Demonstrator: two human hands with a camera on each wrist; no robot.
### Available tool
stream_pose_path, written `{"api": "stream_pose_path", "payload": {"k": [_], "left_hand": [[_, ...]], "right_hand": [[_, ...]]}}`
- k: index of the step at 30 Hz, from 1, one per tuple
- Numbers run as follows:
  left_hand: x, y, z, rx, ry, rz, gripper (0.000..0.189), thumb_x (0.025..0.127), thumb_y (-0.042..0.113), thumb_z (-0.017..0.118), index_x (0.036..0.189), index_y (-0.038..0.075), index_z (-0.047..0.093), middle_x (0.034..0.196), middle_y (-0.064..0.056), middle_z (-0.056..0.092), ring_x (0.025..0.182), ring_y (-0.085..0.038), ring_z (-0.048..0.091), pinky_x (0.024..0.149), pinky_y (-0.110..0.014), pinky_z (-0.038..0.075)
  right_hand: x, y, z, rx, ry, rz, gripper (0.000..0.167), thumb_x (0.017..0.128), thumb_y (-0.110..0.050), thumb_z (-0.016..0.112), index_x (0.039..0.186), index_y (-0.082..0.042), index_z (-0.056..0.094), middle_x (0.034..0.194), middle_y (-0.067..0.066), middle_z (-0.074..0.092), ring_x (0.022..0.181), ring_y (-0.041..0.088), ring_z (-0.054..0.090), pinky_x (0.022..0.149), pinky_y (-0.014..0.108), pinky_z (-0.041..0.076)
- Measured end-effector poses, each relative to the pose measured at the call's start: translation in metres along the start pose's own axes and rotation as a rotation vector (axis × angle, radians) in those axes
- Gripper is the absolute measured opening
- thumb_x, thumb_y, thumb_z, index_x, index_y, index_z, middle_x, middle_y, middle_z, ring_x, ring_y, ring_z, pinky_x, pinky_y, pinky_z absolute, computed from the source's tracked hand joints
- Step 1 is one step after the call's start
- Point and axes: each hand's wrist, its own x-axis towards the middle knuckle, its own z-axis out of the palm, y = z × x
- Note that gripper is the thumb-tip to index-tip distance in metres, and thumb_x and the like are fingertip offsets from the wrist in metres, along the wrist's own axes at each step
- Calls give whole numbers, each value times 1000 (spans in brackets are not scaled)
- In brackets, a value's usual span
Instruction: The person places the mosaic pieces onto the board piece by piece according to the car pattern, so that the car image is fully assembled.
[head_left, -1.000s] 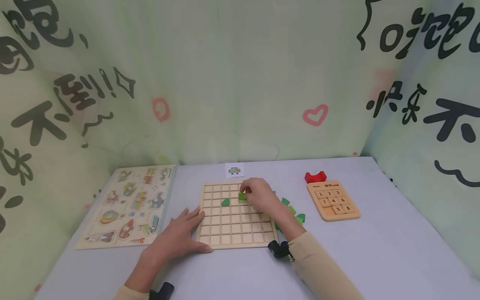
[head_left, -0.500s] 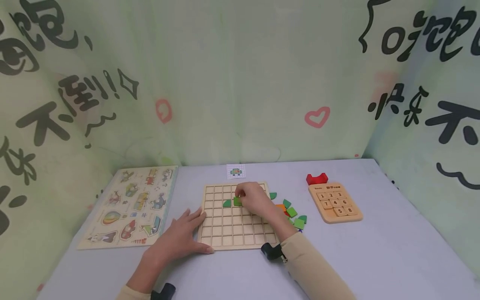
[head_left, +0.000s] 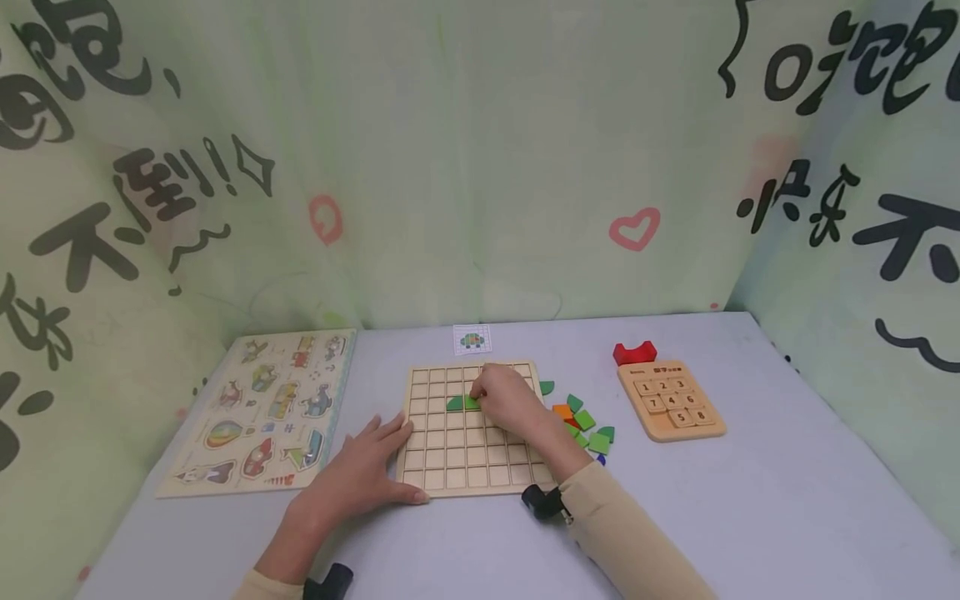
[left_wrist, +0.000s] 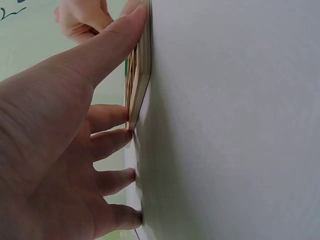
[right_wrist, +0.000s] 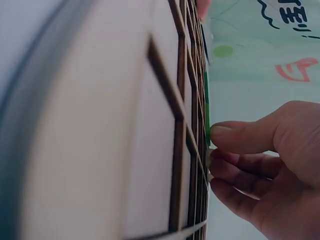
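Note:
A wooden grid board (head_left: 453,458) lies on the table, a dark green quarter-round tile (head_left: 455,403) in one of its cells. Directly right of that tile is a light green square tile (head_left: 471,402), which my right hand (head_left: 510,402) pinches by thumb and fingertips at board level. The hand covers part of this tile. In the right wrist view, the thumb (right_wrist: 225,134) reaches the green edge at the board's surface. My left hand (head_left: 362,467) rests at the board's left side, fingers spread, with thumb (left_wrist: 132,22) and fingertips against its edge.
Loose green, orange and blue pieces (head_left: 585,419) lie right of the board. Behind it is a small pattern card (head_left: 472,340). A picture puzzle board (head_left: 255,417) is at left. At right are a wooden number board (head_left: 671,402) and a red block (head_left: 634,353).
My right hand has moved slightly left with the light green square tile and lowered it into place beside the quarter-round tile. The left hand keeps its place at the board.

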Motion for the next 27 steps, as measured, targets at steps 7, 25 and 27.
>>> {"api": "stream_pose_path", "payload": {"k": [7, 25, 27], "left_hand": [[1, 0, 0, 7, -6, -8, 110, 62, 69, 81, 151, 15, 44, 162, -6, 33, 152, -43, 21, 114, -75, 19], [-1, 2, -2, 26, -16, -5, 111, 62, 69, 80, 151, 13, 43, 163, -8, 32, 151, -44, 21, 113, -76, 19], [0, 2, -3, 31, -16, -4, 111, 63, 70, 79, 151, 13, 43, 163, -8, 32, 151, -45, 21, 113, -76, 20]], "right_hand": [[-11, 2, -13, 0, -49, -8, 23, 87, 5, 62, 98, -5, 79, 100, 6, 71, 101, 22, 66, 90, 37, 57], [-27, 53, -51, -27, -2, 152, 24, 90, -4, 64, 112, -2, 74, 104, 12, 71, 85, 21, 58, 79, 37, 56], [-26, 58, -54, -27, 6, 194, 27, 90, -6, 65, 116, -2, 72, 104, 13, 70, 83, 21, 58, 75, 35, 56]]}}
